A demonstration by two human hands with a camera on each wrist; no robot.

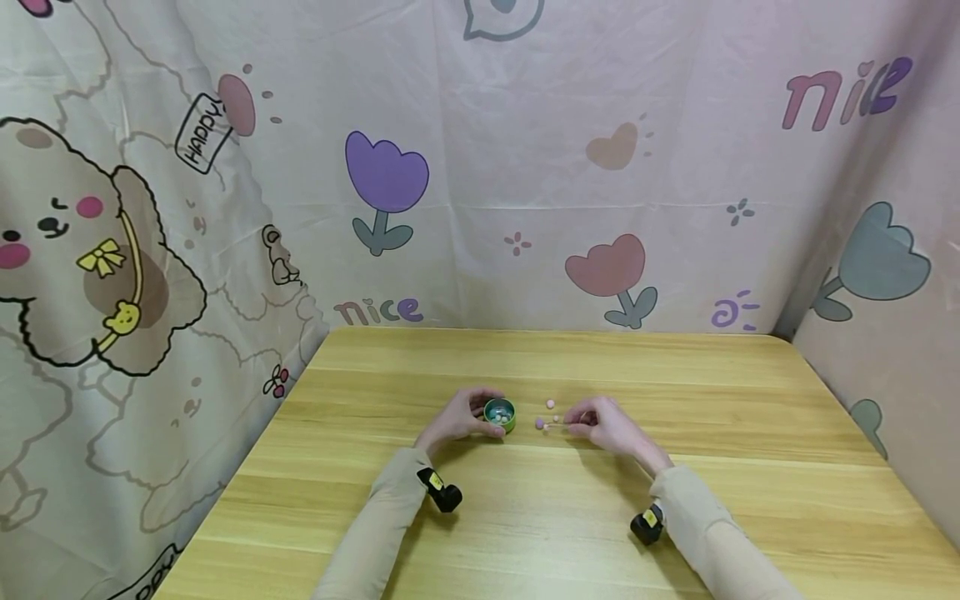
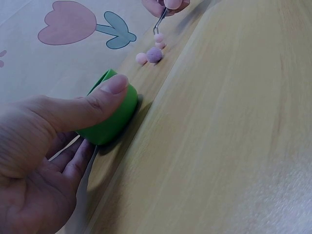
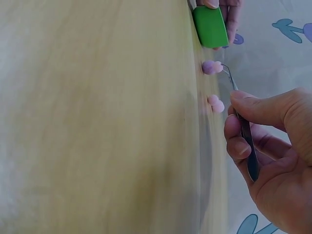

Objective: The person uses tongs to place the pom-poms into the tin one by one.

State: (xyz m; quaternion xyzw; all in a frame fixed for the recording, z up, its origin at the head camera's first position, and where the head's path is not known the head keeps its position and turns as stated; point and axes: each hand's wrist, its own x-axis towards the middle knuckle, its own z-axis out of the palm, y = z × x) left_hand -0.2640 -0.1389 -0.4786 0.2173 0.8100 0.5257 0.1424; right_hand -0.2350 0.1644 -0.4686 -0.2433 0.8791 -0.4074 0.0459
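Observation:
My left hand (image 1: 459,417) grips a small round green cup (image 2: 114,112) between thumb and fingers. The cup stands on the table with its opening up, and several small pale balls (image 1: 502,418) lie inside. My right hand (image 1: 603,423) pinches a pair of metal tweezers (image 3: 246,141) with bent tips, pointing toward the cup. The tips are at a small pink pompom (image 3: 218,67); I cannot tell whether they clasp it. Right beside that is a larger purple pompom (image 2: 154,54). Other pink pompoms (image 3: 218,106) lie nearby on the table.
The wooden table (image 1: 480,517) reaches back to a printed cloth (image 1: 480,250) hung behind it. More printed cloth hangs along the left and right sides. A small black camera (image 1: 442,492) is strapped to each wrist, over beige sleeves (image 1: 378,517).

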